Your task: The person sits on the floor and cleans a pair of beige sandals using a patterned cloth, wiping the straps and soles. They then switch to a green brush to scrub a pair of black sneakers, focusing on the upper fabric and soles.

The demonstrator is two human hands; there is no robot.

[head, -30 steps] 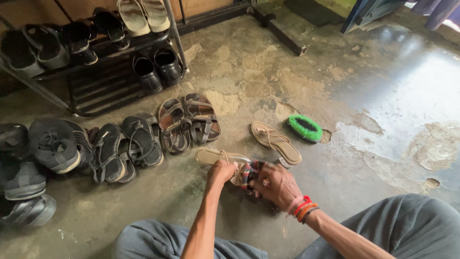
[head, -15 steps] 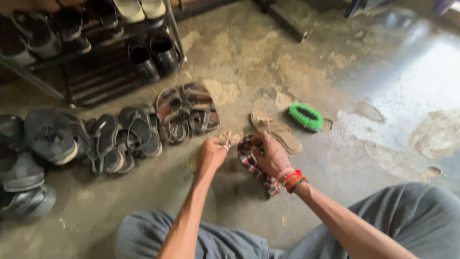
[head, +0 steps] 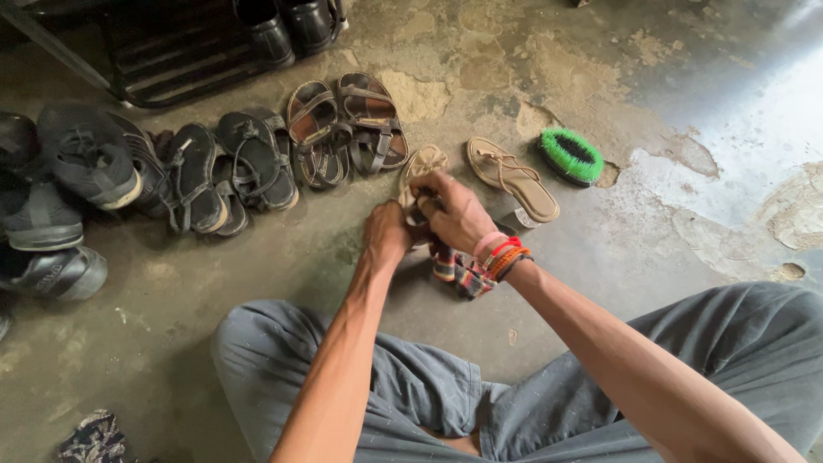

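Beige sandal (head: 422,165) gripped by both hands' closed fingers (head: 441,190), right also clutching striped cloth (head: 463,273).

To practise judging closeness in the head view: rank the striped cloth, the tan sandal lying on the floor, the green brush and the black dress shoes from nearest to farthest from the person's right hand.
1. Striped cloth: at the right hand, hanging just under its wrist.
2. Tan sandal on the floor: just right of the hand.
3. Green brush: farther right, beyond that sandal.
4. Black dress shoes: far up-left, by the rack.
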